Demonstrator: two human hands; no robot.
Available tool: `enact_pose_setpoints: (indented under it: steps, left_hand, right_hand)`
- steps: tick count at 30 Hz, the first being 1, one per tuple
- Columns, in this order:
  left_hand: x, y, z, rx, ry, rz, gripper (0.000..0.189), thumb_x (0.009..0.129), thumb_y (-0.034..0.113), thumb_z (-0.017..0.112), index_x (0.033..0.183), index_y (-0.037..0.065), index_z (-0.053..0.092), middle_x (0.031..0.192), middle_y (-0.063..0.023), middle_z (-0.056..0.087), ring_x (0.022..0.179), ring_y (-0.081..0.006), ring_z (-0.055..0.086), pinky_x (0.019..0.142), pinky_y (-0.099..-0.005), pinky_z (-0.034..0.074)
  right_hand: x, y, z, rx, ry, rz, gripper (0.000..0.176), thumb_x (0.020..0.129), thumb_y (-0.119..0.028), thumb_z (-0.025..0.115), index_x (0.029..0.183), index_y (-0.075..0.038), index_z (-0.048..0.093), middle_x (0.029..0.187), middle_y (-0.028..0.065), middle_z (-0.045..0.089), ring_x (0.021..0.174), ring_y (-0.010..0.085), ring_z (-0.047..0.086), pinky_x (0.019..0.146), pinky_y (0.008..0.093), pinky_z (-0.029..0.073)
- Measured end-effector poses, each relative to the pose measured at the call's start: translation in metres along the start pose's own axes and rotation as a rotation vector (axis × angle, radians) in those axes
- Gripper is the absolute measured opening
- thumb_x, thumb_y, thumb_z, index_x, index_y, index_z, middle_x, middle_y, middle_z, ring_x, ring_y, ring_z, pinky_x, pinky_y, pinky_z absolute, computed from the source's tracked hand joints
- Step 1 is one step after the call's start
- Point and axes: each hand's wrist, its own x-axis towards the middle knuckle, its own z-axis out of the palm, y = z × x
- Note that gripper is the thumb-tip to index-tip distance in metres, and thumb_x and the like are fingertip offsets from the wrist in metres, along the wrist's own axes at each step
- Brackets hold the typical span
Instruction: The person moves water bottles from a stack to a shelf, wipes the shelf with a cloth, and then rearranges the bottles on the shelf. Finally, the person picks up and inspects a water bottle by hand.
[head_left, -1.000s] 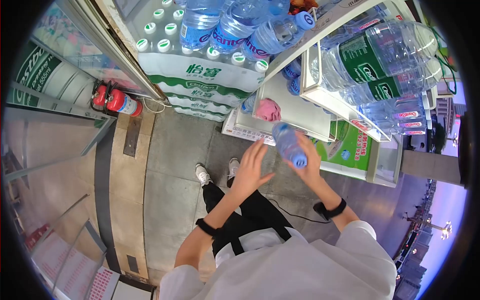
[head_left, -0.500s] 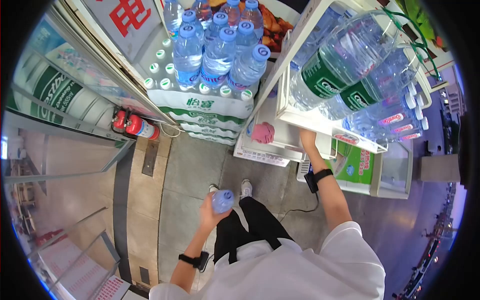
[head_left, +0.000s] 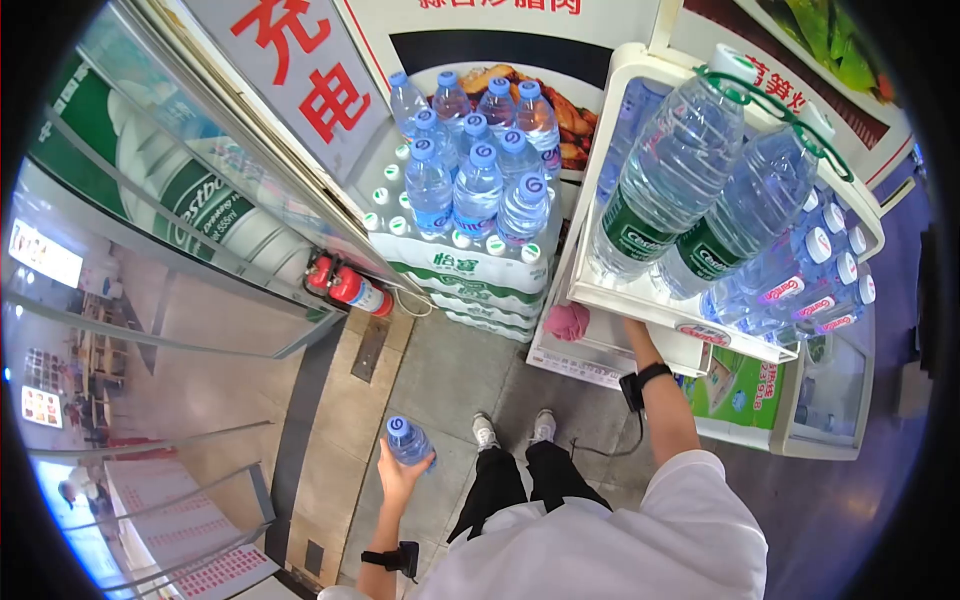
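My left hand (head_left: 399, 474) is wrapped round a small clear water bottle (head_left: 409, 443) with a blue cap, held low on the left above the floor. The bottle stands nearly upright, cap up. My right arm reaches under the top tier of a white shelf rack (head_left: 640, 309). Only the wrist side of my right hand (head_left: 637, 330) shows; its fingers are hidden behind the shelf's edge. A pink bundled cloth (head_left: 567, 322) lies on the lower tier, left of that hand. Two large green-labelled bottles (head_left: 668, 180) stand on the top tier, beside several small pink-labelled bottles (head_left: 790, 285).
Blue-capped bottles (head_left: 476, 185) stand on shrink-wrapped packs of water (head_left: 465, 275) against the wall. Red fire extinguishers (head_left: 350, 287) sit by the glass door at left. A glass-topped chest (head_left: 825, 400) is at right, and a black cable (head_left: 610, 453) runs along the floor.
My left hand has moved the bottle left, away from my legs. The view has tilted up, showing more of the wall. My right arm stays reached under the top tier.
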Motion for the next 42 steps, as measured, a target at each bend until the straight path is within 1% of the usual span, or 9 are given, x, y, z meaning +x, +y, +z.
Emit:
enact_pose_setpoints:
  steps: [4, 8, 11, 13, 20, 24, 31, 36, 42]
  left_hand:
    - [0.026, 0.029, -0.013, 0.008, 0.054, 0.094, 0.072, 0.057, 0.024, 0.086, 0.109, 0.000, 0.043, 0.096, -0.0194, 0.064, 0.088, -0.0309, 0.065, 0.077, -0.0385, 0.051]
    - [0.069, 0.056, -0.032, -0.094, 0.096, 0.169, 0.076, 0.058, 0.023, 0.086, 0.115, -0.001, 0.041, 0.101, -0.0185, 0.063, 0.093, -0.0284, 0.064, 0.081, -0.0377, 0.050]
    - [0.132, 0.076, -0.046, -0.240, 0.118, 0.254, 0.079, 0.060, 0.019, 0.085, 0.120, 0.000, 0.039, 0.105, -0.0172, 0.061, 0.096, -0.0266, 0.062, 0.085, -0.0369, 0.048]
    - [0.179, 0.104, -0.057, -0.310, 0.133, 0.345, 0.078, 0.062, 0.014, 0.083, 0.123, 0.000, 0.037, 0.108, -0.0152, 0.059, 0.097, -0.0239, 0.059, 0.088, -0.0358, 0.045]
    - [0.329, 0.181, -0.058, -0.648, 0.015, 0.521, 0.073, 0.064, 0.012, 0.082, 0.121, -0.001, 0.039, 0.111, -0.0153, 0.053, 0.103, -0.0242, 0.053, 0.091, -0.0350, 0.041]
    - [0.387, 0.203, -0.028, -0.502, -0.016, 0.639, 0.073, 0.065, 0.013, 0.082, 0.121, -0.002, 0.036, 0.111, -0.0174, 0.054, 0.103, -0.0259, 0.054, 0.089, -0.0357, 0.042]
    - [0.445, 0.224, 0.011, -0.623, -0.177, 0.630, 0.066, 0.067, 0.012, 0.080, 0.115, 0.000, 0.037, 0.106, -0.0170, 0.057, 0.097, -0.0250, 0.058, 0.085, -0.0350, 0.044]
    - [0.466, 0.226, 0.026, -0.646, -0.257, 0.629, 0.065, 0.067, 0.013, 0.080, 0.115, 0.000, 0.038, 0.108, -0.0181, 0.056, 0.099, -0.0267, 0.057, 0.086, -0.0363, 0.044]
    - [0.503, 0.220, 0.055, -0.515, -0.234, 0.747, 0.083, 0.063, 0.024, 0.084, 0.125, -0.001, 0.034, 0.120, -0.0223, 0.043, 0.114, -0.0344, 0.045, 0.096, -0.0433, 0.035]
  right_hand:
    - [-0.035, -0.001, -0.028, -0.060, 0.038, -0.148, 0.030, 0.081, -0.016, 0.058, 0.107, -0.002, 0.061, 0.107, 0.0235, 0.060, 0.101, 0.0393, 0.055, 0.088, 0.0466, 0.041]
    - [-0.047, -0.052, -0.112, -0.047, -0.262, -0.048, 0.038, 0.074, -0.009, 0.060, 0.111, -0.002, 0.059, 0.114, 0.0219, 0.057, 0.105, 0.0398, 0.053, 0.093, 0.0462, 0.040]
    - [-0.066, -0.088, -0.168, 0.047, -0.101, -0.387, 0.055, 0.066, -0.002, 0.061, 0.120, -0.001, 0.053, 0.124, 0.0202, 0.050, 0.117, 0.0378, 0.047, 0.099, 0.0461, 0.037]
    - [-0.070, -0.122, -0.197, 0.064, -0.171, -0.421, 0.059, 0.062, 0.002, 0.061, 0.120, -0.002, 0.052, 0.128, 0.0189, 0.048, 0.117, 0.0383, 0.047, 0.098, 0.0461, 0.038]
    - [-0.100, -0.249, -0.237, 0.189, -0.267, -0.263, 0.064, 0.058, 0.000, 0.075, 0.118, -0.001, 0.052, 0.119, 0.0181, 0.056, 0.110, 0.0378, 0.054, 0.091, 0.0413, 0.046]
    - [-0.084, -0.334, -0.227, 0.320, -0.300, -0.156, 0.073, 0.055, -0.010, 0.084, 0.119, -0.001, 0.051, 0.119, 0.0172, 0.057, 0.107, 0.0355, 0.057, 0.089, 0.0396, 0.047]
    - [-0.004, -0.447, -0.172, 0.506, -0.182, -0.300, 0.070, 0.058, -0.017, 0.083, 0.119, -0.001, 0.051, 0.116, 0.0153, 0.057, 0.104, 0.0316, 0.054, 0.085, 0.0392, 0.047]
    - [0.044, -0.504, -0.133, 0.517, -0.155, -0.177, 0.071, 0.058, -0.015, 0.082, 0.120, -0.001, 0.048, 0.108, 0.0160, 0.055, 0.104, 0.0325, 0.051, 0.082, 0.0372, 0.046]
    - [0.072, -0.527, -0.098, 0.472, -0.058, -0.138, 0.072, 0.061, -0.010, 0.079, 0.121, 0.005, 0.042, 0.111, 0.0195, 0.052, 0.107, 0.0356, 0.048, 0.084, 0.0404, 0.046]
